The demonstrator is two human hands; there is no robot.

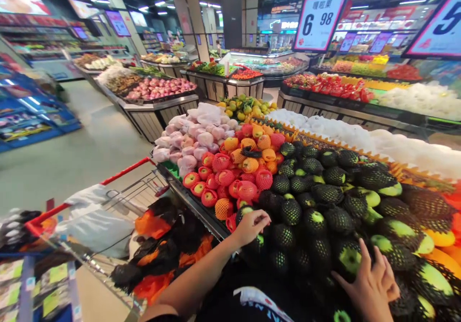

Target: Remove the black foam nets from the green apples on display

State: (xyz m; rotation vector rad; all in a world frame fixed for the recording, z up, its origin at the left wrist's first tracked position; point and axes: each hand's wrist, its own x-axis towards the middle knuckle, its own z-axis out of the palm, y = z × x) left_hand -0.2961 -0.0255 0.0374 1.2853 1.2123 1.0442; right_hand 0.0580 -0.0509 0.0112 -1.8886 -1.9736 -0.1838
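From the head view, my left hand (252,226) lies with curled fingers on a green fruit in black foam netting (260,243) at the front edge of the display stand (201,214), near its left corner, just beside the red netted fruit (248,190); the fingers touch the netting but are not closed round anything that I can make out. My right hand (372,286) sits further right along the same front edge, fingers spread narrow over another green fruit (349,257) in the heap, touching its net, holding nothing. I judge these fruits firm and fairly heavy, the foam sleeve soft and a bit loose, so it may slide on the skin; best gripped round the whole body, palm under, not by the net alone. A shopping cart (108,183) with a white bag (97,226) stands against the stand's left side
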